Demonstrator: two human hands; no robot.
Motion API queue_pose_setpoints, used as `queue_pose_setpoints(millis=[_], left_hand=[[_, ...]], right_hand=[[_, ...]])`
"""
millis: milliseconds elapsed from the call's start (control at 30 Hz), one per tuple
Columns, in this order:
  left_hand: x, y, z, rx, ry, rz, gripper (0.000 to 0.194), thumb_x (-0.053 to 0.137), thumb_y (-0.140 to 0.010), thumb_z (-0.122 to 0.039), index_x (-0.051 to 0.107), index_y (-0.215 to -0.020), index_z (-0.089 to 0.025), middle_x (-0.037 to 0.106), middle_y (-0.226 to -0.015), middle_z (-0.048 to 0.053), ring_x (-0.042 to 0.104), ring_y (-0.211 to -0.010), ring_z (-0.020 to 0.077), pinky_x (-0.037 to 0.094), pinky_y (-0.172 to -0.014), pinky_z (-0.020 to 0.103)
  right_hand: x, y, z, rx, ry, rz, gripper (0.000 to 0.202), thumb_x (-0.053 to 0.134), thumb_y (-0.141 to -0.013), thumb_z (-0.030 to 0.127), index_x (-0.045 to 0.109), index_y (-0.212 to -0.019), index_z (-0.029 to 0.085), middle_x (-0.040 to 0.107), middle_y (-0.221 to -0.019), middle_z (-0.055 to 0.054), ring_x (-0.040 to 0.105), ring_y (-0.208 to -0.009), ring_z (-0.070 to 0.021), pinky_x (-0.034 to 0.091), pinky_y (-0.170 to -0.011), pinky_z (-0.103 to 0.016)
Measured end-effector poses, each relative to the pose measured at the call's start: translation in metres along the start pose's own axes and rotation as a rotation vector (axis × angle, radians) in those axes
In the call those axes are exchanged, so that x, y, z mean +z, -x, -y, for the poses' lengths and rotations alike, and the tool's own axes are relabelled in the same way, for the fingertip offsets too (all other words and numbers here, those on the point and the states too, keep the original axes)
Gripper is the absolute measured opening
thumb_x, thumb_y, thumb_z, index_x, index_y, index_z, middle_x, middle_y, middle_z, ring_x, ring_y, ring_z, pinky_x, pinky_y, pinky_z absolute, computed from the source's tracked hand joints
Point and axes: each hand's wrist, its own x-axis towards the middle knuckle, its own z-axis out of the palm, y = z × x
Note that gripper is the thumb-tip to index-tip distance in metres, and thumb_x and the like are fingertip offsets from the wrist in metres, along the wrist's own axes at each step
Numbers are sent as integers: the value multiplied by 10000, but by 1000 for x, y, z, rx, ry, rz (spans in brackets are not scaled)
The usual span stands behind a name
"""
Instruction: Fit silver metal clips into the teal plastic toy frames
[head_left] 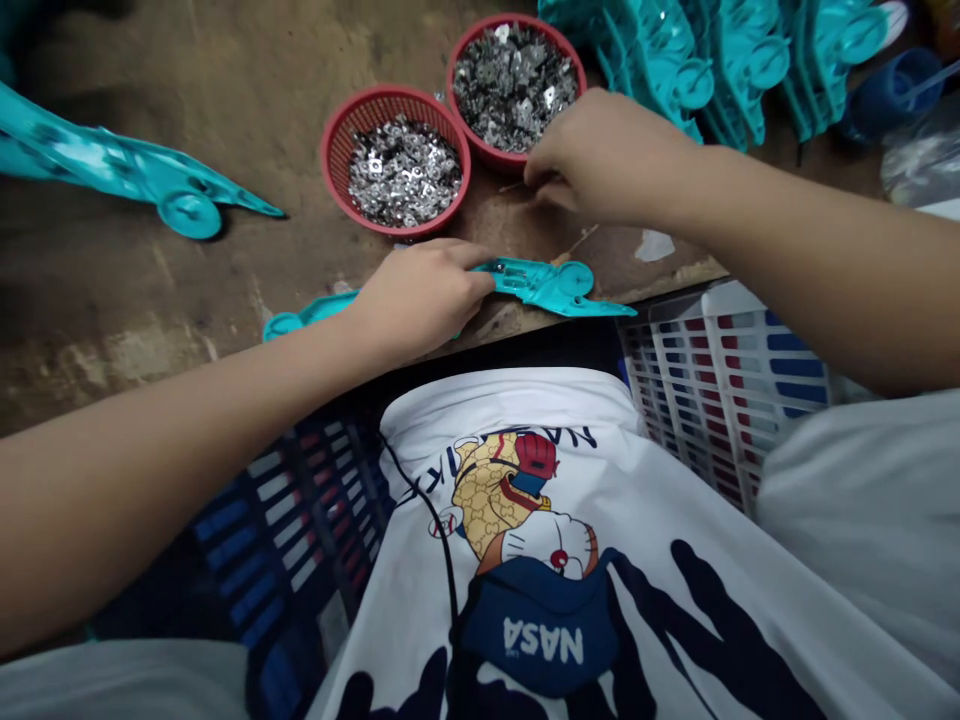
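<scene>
My left hand [427, 295] is closed over the middle of a long teal plastic part [544, 285], pressing it on the table near the front edge. Both ends of the part stick out, while its centre is hidden under my fingers. Beside the right red basket [451, 85], my right hand [585, 155] is in a pinch, fingertips pointing down. Whatever it may hold is too small or hidden. Small metal plates [517, 85] fill that basket. To its left, another red basket [330, 165] contains small shiny metal pieces [405, 170].
More teal parts [112, 165] lie at the left, and several rows of them [667, 60] stand at the back right. A dark blue cup [892, 95] is at the far right. Below the table edge are a white crate [724, 345] and a blue crate [232, 540].
</scene>
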Motion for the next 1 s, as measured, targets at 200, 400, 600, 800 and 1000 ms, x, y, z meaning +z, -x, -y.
queue_pose_setpoints(millis=[200, 400, 600, 800, 1000], left_hand=[[-12, -2, -2, -81, -127, 50, 484, 600, -1180, -251, 889, -1566, -208, 916, -1460, 221, 882, -1377, 449, 740, -1162, 601], [-9, 0, 0, -28, -129, 25, 540, 573, -1197, -265, 867, -1647, -215, 887, -1597, 231, 862, -1457, 457, 737, -1177, 616], [-6, 1, 7, -9, -149, 10, 533, 582, -1210, -284, 887, -1643, -232, 910, -1539, 217, 889, -1405, 427, 751, -1160, 588], [-6, 3, 7, 20, -137, -13, 523, 541, -1236, -283, 922, -1595, -278, 943, -1460, 166, 910, -1343, 369, 756, -1126, 509], [-8, 4, 8, 22, -108, 11, 467, 555, -1234, -288, 937, -1501, -259, 934, -1475, 178, 910, -1344, 379, 752, -1132, 525]], right_hand=[[3, 10, 17, 165, 80, 118, 553, 441, -1179, 26, 859, -1530, -68, 810, -1573, -408, 781, -1613, -593, 669, -1251, -640], [8, 10, 16, 226, 28, 94, 541, 423, -1113, -35, 858, -1429, -99, 810, -1522, -427, 764, -1631, -590, 634, -1245, -620], [8, 6, 10, 292, -6, 128, 563, 424, -1133, -59, 801, -1541, -148, 755, -1629, -466, 714, -1703, -605, 638, -1303, -652], [11, 3, 3, 281, 21, 75, 507, 450, -1135, -39, 837, -1453, -114, 794, -1542, -465, 746, -1685, -556, 652, -1274, -617], [6, 7, 7, 248, 70, 160, 465, 579, -1152, 29, 874, -1506, -34, 819, -1556, -418, 795, -1613, -575, 685, -1248, -640]])
